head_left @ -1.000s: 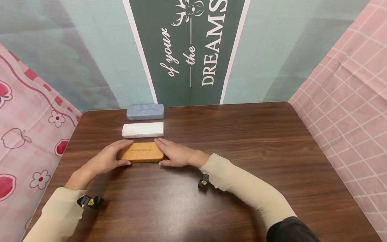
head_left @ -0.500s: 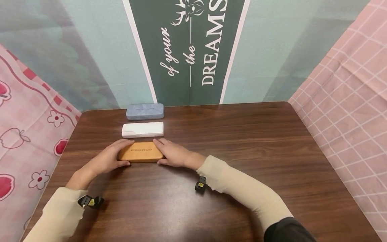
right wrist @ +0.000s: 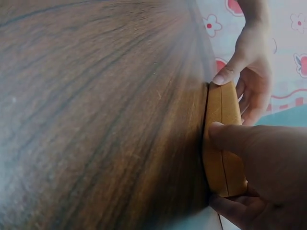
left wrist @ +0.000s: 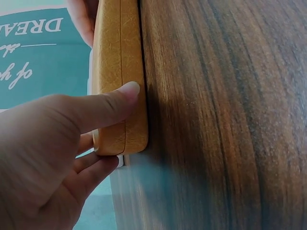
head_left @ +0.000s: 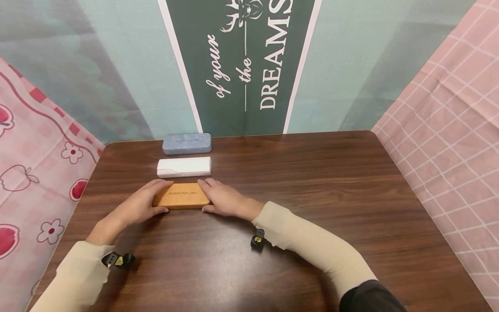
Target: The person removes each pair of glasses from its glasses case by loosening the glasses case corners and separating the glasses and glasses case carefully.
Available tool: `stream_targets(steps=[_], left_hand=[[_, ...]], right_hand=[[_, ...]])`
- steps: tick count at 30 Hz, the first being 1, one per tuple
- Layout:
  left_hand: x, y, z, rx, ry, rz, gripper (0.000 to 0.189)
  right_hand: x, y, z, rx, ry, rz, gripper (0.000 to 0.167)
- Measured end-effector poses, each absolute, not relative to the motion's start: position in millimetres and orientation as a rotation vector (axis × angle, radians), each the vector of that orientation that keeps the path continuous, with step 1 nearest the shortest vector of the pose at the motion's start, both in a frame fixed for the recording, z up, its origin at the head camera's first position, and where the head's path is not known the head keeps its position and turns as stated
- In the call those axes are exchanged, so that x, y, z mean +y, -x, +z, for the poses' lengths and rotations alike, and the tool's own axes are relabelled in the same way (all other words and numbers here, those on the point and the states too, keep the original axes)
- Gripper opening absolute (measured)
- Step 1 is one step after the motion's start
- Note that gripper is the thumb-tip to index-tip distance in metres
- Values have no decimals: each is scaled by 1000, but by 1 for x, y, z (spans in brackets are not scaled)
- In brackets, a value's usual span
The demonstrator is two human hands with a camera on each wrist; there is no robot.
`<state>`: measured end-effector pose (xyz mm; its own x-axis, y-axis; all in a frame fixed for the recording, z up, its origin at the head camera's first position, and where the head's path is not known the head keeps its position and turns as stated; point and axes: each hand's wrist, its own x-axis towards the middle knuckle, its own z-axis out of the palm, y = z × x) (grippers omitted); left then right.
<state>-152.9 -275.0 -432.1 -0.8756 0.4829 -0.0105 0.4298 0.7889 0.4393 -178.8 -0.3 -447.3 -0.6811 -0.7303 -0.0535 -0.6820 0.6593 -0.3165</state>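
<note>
Table: Dark brown, wood-grained, rounded at its far corners; the table throws a soft glare toward you.
Backdrop: Hanging fabric with slight creases; the backdrop bears a dark green panel with white lettering.
Side cloths: The right cloth is pink with a white grid; the left cloth is printed with fruit and flowers.
Sleeves: You wear a cream left sleeve and a cream right sleeve, both wrinkled at the cuff.
Left hand: Your left hand grasps one end of the tan case, thumb flat on the near side across the seam, other fingers wrapped behind.
Right hand: Your right hand grasps the opposite end likewise, thumb on the near side, fingers around the far corner.
Tan case: Oblong, rounded at the edges, leather-like with fine creases; lies on the table between your two hands, its top lettering uncovered.
White case: Smooth and flat, with a stepped flap line; the white case sits just beyond the tan one.
Blue case: Mottled, round-cornered; the blue case lies farthest from you, near the backdrop.
Wrist units: Small, black; you carry a left unit and a right unit.
</note>
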Motion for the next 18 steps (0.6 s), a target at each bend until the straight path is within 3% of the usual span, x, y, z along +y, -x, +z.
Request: stream_targets(steps=[18], left_hand=[[-270, 152, -428, 2861, -761, 569, 75]], right_hand=[[4, 185, -435, 2642, 1115, -456, 84]])
